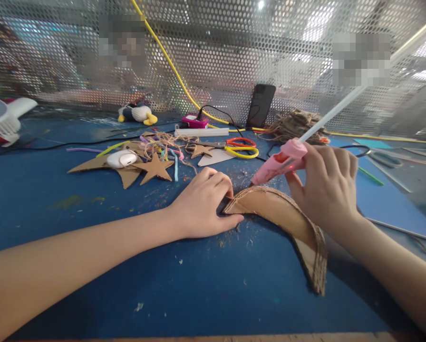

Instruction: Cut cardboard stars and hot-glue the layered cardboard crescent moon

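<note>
Presumably to keep it from shifting, pinched one end of the curved, layered brown cardboard crescent (275, 208) on the blue tabletop (184, 285) between left hand (206, 202) thumb and fingers, and clasped the pink glue gun (275, 164) in the closed right hand (329, 183), angled toward its outer edge.

Blue tabletop (213, 289) is lit softly; glare is scattered behind perforated screen (213, 61); shadow is cast beneath right forearm (384, 254); edges are stretched.

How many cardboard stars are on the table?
2 are clear: the larger star in front of the tangled string, and the smaller star beside the scissors. Another may be the cardboard piece partly hidden under the white object.
</note>
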Demonstrator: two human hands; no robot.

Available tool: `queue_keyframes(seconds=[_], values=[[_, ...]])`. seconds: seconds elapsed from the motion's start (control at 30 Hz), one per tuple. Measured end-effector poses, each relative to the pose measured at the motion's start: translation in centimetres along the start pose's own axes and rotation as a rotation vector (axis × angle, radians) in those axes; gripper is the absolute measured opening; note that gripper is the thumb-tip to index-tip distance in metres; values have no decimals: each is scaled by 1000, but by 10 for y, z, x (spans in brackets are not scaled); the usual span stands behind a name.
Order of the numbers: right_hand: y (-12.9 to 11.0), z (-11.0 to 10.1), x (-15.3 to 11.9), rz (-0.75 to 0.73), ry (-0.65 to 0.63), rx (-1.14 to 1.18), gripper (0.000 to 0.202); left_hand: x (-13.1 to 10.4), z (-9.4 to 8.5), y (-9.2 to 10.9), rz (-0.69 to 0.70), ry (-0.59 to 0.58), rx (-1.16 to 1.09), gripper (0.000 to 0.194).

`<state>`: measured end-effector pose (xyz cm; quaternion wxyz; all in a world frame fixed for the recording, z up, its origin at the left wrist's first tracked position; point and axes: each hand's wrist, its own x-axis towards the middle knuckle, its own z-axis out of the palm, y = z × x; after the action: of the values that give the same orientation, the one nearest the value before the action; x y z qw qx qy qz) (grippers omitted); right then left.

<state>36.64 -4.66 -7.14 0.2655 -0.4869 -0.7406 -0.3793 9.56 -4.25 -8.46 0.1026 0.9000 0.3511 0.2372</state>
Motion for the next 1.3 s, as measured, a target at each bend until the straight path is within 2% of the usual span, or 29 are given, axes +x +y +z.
queue_keyframes(seconds=[0.13,0.23,0.33,0.43,0.53,0.6,0.67,0.73,0.83,0.9,0.97,1.17,1.3], values=[[9,11,-3,266,-287,76,58,0,0,0,-6,-11,14,39],[15,23,-8,375,-430,179,66,0,0,-1,14,-21,12,33],[19,34,-16,389,-480,206,71,0,0,-2,33,-21,1,29],[20,38,-22,350,-498,197,66,0,1,-3,43,-19,-11,27],[20,36,-22,321,-513,149,62,0,1,-4,54,-28,-23,25],[20,31,-18,302,-463,121,59,0,1,-4,55,-39,-33,24],[18,23,-11,235,-367,193,48,1,0,-4,49,-47,-41,23],[13,14,-3,83,-291,390,31,1,0,-3,44,-49,-52,21],[2,2,4,-189,-264,674,23,1,0,-2,41,-43,-59,20],[-5,-3,5,-303,-288,752,23,1,1,-2,39,-37,-53,21],[-9,-4,4,-359,-327,768,25,1,1,-2,35,-29,-40,21],[-8,1,0,-409,-401,731,27,1,-1,0,48,-1,-19,20],[-8,2,0,-458,-413,729,29,1,-2,1,82,18,-24,16]])
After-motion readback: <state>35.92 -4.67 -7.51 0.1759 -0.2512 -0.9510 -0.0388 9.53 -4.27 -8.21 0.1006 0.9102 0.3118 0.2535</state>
